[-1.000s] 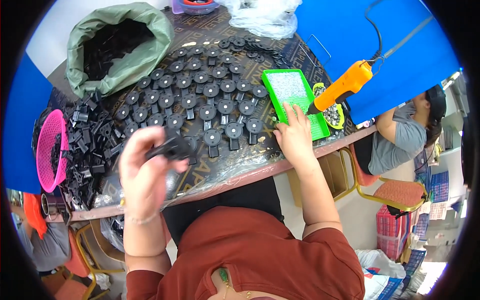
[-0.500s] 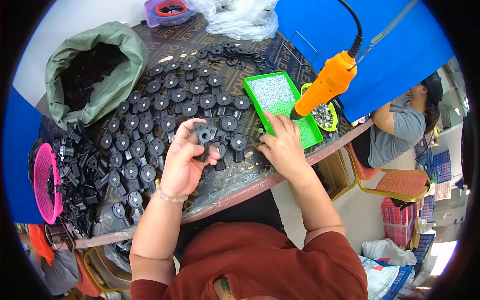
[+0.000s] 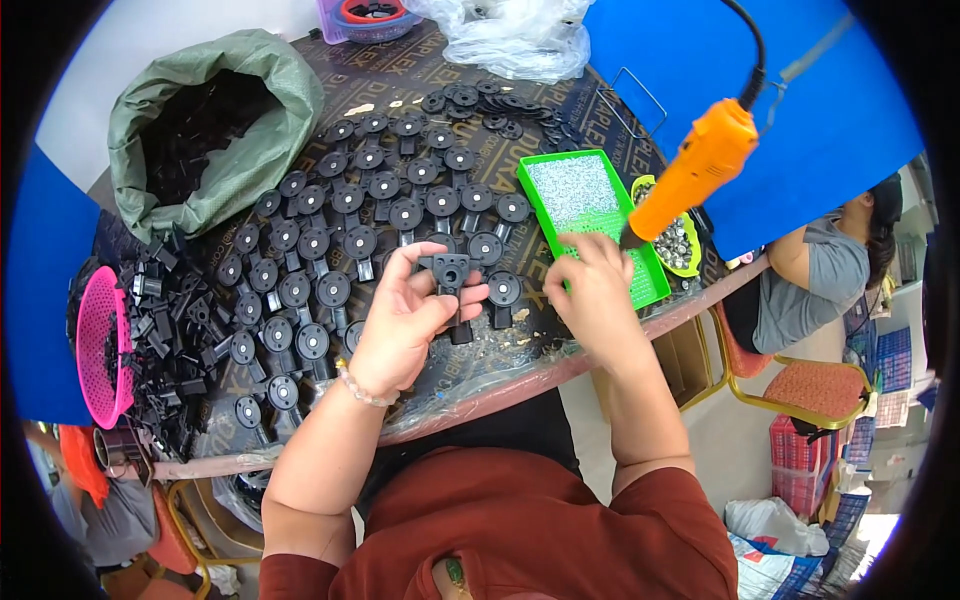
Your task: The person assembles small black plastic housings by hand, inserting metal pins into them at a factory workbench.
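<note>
Clearly, the left hand [image 3: 400, 325] holds black plastic [image 3: 453, 268] above a lettered tabletop [image 3: 440, 378].

Cupping left hand [image 3: 405, 322] palm up, thumb pressed inward; holding right hand [image 3: 596, 296] palm down to its right, fingers bent.

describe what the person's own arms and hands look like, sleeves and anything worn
Both arms have short, plain rust-red sleeves. The left hand is ungloved, with a bracelet of pale, rounded beads at its wrist. The right hand is also ungloved, with no bracelet visible.
</note>
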`<move>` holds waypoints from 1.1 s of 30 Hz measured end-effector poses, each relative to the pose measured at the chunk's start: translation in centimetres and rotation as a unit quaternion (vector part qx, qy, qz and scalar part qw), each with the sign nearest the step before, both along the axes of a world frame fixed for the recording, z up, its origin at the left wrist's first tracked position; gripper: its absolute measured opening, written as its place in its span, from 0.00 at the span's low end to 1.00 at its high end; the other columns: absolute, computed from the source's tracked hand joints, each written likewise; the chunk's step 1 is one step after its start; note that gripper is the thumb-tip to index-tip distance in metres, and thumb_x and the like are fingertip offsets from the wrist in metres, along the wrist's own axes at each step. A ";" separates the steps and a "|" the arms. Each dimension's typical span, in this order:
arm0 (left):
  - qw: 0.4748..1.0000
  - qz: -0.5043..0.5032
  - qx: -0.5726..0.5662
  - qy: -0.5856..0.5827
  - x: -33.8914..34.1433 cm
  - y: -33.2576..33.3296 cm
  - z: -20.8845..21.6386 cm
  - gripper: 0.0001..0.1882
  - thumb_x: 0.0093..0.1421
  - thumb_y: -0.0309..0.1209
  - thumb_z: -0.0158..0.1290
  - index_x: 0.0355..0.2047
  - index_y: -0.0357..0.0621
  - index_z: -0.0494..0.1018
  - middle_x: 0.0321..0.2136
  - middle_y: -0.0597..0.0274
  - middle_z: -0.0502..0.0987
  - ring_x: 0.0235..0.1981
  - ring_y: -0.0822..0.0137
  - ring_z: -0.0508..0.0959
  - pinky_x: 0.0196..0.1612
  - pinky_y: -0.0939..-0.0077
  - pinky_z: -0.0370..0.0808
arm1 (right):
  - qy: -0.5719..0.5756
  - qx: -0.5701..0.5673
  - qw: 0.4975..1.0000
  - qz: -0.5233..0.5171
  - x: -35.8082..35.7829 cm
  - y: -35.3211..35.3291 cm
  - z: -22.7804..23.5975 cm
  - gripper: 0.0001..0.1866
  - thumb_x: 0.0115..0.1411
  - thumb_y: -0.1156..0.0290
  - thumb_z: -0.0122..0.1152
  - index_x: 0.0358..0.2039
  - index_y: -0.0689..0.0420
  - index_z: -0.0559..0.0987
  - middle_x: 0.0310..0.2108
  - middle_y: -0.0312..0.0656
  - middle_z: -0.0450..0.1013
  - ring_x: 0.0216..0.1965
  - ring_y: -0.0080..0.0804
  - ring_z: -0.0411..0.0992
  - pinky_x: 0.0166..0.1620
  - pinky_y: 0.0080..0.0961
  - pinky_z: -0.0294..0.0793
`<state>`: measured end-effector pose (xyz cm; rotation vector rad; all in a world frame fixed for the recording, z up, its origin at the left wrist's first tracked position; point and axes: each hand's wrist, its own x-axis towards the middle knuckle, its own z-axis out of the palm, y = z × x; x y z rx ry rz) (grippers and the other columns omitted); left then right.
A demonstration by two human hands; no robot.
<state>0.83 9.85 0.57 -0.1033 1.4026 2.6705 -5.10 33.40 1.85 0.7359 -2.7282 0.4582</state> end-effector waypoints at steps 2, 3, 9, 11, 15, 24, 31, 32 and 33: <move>1.000 -0.016 -0.011 -0.005 0.2 0.0 -0.2 0.29 0.62 0.15 0.49 0.62 0.46 0.59 0.52 0.44 0.76 0.52 0.54 0.81 0.55 0.63 0.79 | -0.086 -0.009 0.996 0.029 1.7 0.4 2.7 0.01 0.56 0.75 0.64 0.29 0.56 0.79 0.44 0.44 0.76 0.52 0.47 0.70 0.57 0.55 0.61; 1.000 -0.017 -0.019 -0.007 0.3 0.2 -0.4 0.29 0.63 0.15 0.48 0.63 0.46 0.58 0.52 0.44 0.76 0.52 0.56 0.81 0.55 0.63 0.79 | -0.171 -0.015 0.984 0.049 2.3 0.7 3.7 0.02 0.58 0.75 0.62 0.31 0.56 0.77 0.39 0.45 0.75 0.48 0.46 0.72 0.56 0.54 0.62; 0.998 -0.038 -0.044 0.017 0.4 0.6 -0.4 0.30 0.64 0.16 0.50 0.65 0.42 0.57 0.53 0.45 0.76 0.52 0.57 0.80 0.56 0.65 0.79 | -0.243 -0.100 0.962 0.069 2.9 0.7 6.0 0.02 0.65 0.77 0.55 0.37 0.59 0.73 0.34 0.48 0.71 0.41 0.51 0.72 0.47 0.41 0.69; 0.998 -0.044 -0.043 0.023 0.4 0.5 -0.8 0.29 0.64 0.16 0.50 0.65 0.42 0.58 0.53 0.46 0.76 0.52 0.58 0.81 0.56 0.66 0.79 | -0.218 -0.141 0.961 0.097 2.4 -0.6 5.7 0.02 0.65 0.77 0.55 0.37 0.60 0.73 0.35 0.48 0.70 0.41 0.52 0.72 0.46 0.40 0.70; 0.997 -0.070 -0.031 0.033 0.3 0.7 -0.9 0.29 0.64 0.13 0.47 0.64 0.42 0.57 0.50 0.51 0.77 0.52 0.63 0.81 0.54 0.71 0.80 | -0.177 -0.195 0.949 0.170 1.6 -3.4 4.1 0.03 0.67 0.76 0.53 0.38 0.61 0.73 0.40 0.49 0.68 0.42 0.52 0.71 0.46 0.40 0.72; 0.997 -0.072 0.008 -0.012 0.4 0.7 -0.9 0.29 0.64 0.14 0.47 0.64 0.42 0.58 0.49 0.50 0.78 0.50 0.61 0.82 0.54 0.68 0.80 | -0.120 -0.198 0.961 0.152 -0.3 -5.4 4.3 0.07 0.60 0.78 0.62 0.39 0.61 0.77 0.38 0.48 0.71 0.40 0.50 0.74 0.43 0.39 0.74; 0.997 -0.038 0.038 -0.047 0.3 0.3 -0.4 0.17 0.70 0.29 0.50 0.58 0.43 0.67 0.46 0.43 0.80 0.44 0.56 0.84 0.45 0.65 0.83 | 0.086 -0.015 0.996 0.012 -5.3 -4.4 2.2 0.09 0.61 0.78 0.59 0.43 0.59 0.79 0.45 0.49 0.73 0.47 0.52 0.72 0.52 0.42 0.73; 0.998 -0.031 0.036 -0.047 0.1 0.2 -0.4 0.16 0.70 0.29 0.50 0.56 0.43 0.67 0.45 0.44 0.81 0.42 0.57 0.84 0.43 0.66 0.83 | 0.089 -0.013 0.996 0.013 -6.6 -4.6 2.2 0.09 0.61 0.78 0.59 0.43 0.59 0.79 0.45 0.49 0.73 0.47 0.52 0.72 0.52 0.42 0.73; 0.998 -0.020 0.036 -0.046 0.2 0.2 -0.5 0.14 0.70 0.29 0.50 0.54 0.43 0.68 0.44 0.44 0.81 0.40 0.58 0.85 0.41 0.66 0.83 | 0.085 0.048 0.995 -0.008 -8.4 -5.3 2.0 0.09 0.61 0.77 0.58 0.43 0.60 0.78 0.45 0.51 0.73 0.47 0.51 0.72 0.51 0.41 0.74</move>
